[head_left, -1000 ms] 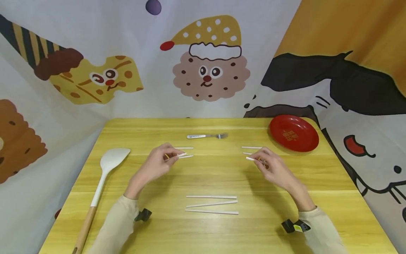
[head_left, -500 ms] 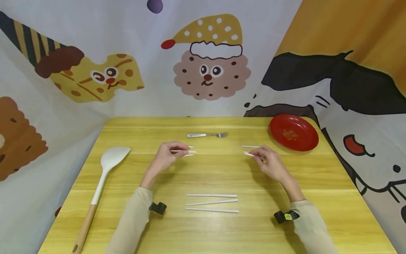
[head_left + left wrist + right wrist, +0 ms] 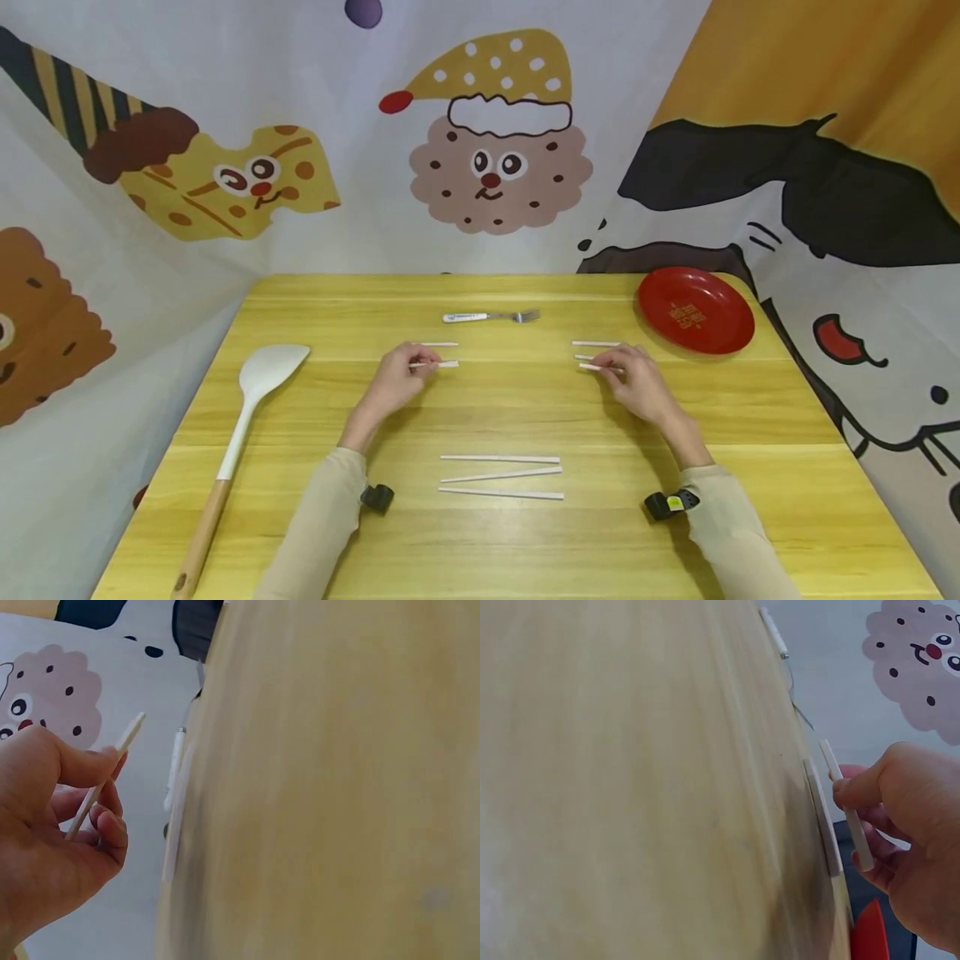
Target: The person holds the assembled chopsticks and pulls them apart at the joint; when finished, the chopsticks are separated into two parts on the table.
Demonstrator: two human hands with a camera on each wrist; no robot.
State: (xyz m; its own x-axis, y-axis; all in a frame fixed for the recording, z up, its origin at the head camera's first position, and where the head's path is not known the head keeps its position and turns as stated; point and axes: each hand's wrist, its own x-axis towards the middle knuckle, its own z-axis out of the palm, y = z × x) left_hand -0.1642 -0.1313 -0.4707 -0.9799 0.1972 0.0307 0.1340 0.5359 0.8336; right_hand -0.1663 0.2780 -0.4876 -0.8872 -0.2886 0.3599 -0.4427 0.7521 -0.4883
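Note:
My left hand [image 3: 401, 377] is at the left middle of the table and pinches a slim white chopstick [image 3: 94, 793] between thumb and fingers. A second white chopstick [image 3: 440, 344] lies just beyond that hand, partly covered by it. On the right side my right hand [image 3: 636, 385] pinches another white chopstick [image 3: 849, 806], its end pointing left. Beside it two white chopsticks lie on the wood, a far one [image 3: 595, 343] and a nearer one [image 3: 582, 357]. Several ends are hidden behind the fingers. In the left wrist view the held chopstick is raised and tilted.
Three chopsticks [image 3: 500, 459] lie in a group between the forearms. A fork [image 3: 487, 317] lies near the back edge. At the back right stands a red plate [image 3: 696, 310]. A white spatula [image 3: 258, 375] with a wooden handle lies along the left side of the table [image 3: 495, 550].
The left hand has moved rightward, and its chopstick has come down closer to the near side. My right hand has shifted slightly left. Both hands keep their chopsticks.

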